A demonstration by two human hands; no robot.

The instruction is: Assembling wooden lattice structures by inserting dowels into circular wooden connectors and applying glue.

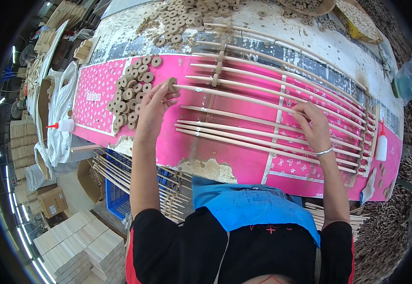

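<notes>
My left hand (156,100) pinches a round brown disc (172,84) with a hole in its middle. The disc sits at the tapered left tip of a long pale wooden stick (244,99); I cannot tell whether the tip is inside the hole. Farther right, the fingers of my right hand (311,125) are closed on this same stick. Several similar sticks (244,135) lie side by side across the pink table cover, some with white glue-like spots near their tips. Discs are on the farther sticks, lined up in a row (219,64).
Loose discs are heaped (129,94) left of my left hand, with more (182,16) at the far edge. A red-tipped white bottle (381,146) stands at the right, another (64,125) at the left. Below the table's left edge is a blue crate (116,201) near bundled sticks.
</notes>
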